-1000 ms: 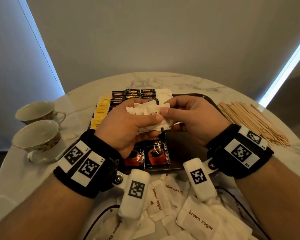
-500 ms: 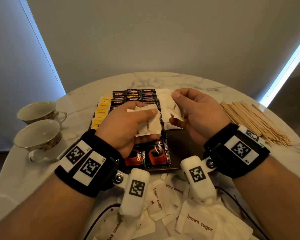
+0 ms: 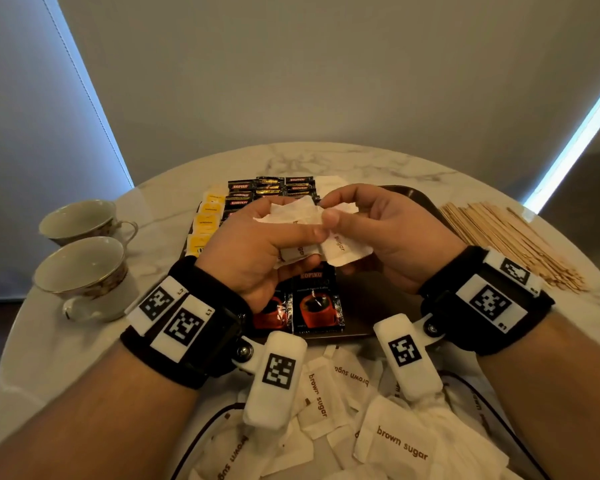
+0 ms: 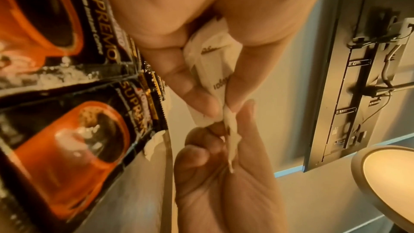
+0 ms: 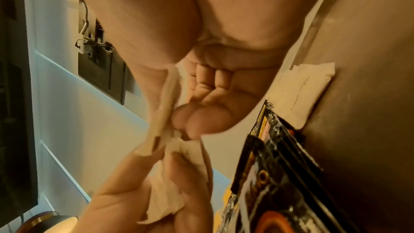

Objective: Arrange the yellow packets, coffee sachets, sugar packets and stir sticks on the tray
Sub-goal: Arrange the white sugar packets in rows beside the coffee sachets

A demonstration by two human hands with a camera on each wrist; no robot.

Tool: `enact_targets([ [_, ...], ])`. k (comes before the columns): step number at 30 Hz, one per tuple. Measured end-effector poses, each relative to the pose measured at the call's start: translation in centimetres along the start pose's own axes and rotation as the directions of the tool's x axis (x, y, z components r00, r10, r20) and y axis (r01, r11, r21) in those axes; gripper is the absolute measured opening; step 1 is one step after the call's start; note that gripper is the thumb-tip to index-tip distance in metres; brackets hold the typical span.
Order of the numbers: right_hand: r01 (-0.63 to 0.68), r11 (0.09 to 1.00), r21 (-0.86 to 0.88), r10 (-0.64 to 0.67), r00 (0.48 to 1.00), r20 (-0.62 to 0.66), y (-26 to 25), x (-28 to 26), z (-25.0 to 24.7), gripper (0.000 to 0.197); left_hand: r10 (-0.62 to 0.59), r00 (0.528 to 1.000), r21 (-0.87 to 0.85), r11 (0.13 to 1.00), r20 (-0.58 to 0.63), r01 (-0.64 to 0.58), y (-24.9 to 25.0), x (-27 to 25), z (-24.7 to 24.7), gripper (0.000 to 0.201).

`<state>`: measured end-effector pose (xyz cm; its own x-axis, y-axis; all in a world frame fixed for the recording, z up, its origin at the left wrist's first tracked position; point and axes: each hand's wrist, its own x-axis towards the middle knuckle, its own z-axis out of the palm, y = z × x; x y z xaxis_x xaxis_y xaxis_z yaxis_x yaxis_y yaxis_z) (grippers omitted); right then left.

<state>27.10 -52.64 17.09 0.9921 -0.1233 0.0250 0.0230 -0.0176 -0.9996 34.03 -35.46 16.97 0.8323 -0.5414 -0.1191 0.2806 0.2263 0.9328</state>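
Note:
Over the dark tray [image 3: 378, 299] my left hand [image 3: 309, 244] grips a small bunch of white sugar packets [image 3: 291, 216]. My right hand [image 3: 329, 216] meets it and pinches one packet [image 3: 347, 252] at the bunch's right edge. The left wrist view shows the bunch [image 4: 215, 70] squeezed between thumb and fingers. On the tray lie a column of yellow packets [image 3: 207, 223] at the left, small coffee sachets [image 3: 271, 188] at the back and large coffee sachets [image 3: 316, 303] in front. A sugar packet [image 5: 306, 91] lies on the tray beside the sachets. Stir sticks [image 3: 510, 240] lie heaped to the tray's right.
Many loose brown sugar packets [image 3: 402, 441] are scattered on the round marble table [image 3: 326, 161] near me, under my wrists. Two teacups [image 3: 80, 268] [image 3: 77, 218] stand at the left edge. The right half of the tray is bare.
Half a second ago my right hand was apart, holding one packet toward the tray's back. It has come back to the left hand's bunch and pinches a packet there.

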Motion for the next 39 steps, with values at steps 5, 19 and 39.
enact_targets([
  [5,-0.016,0.999,0.037,0.018,0.999,-0.052,0.2,0.3,-0.1,0.043,-0.037,0.994,-0.095,0.995,-0.107,0.027,0.5,0.8,-0.5,0.046],
  [19,-0.329,0.944,0.039,0.309,0.833,-0.460,1.1,2.2,-2.6,0.019,-0.034,0.976,-0.089,0.996,-0.217,0.015,0.4,1.4,-0.9,0.037],
  [39,-0.400,0.915,-0.051,0.325,0.806,-0.495,0.3,2.1,-3.0,0.020,-0.081,0.980,-0.118,0.991,-0.180,0.060,0.6,1.5,-1.2,0.030],
])
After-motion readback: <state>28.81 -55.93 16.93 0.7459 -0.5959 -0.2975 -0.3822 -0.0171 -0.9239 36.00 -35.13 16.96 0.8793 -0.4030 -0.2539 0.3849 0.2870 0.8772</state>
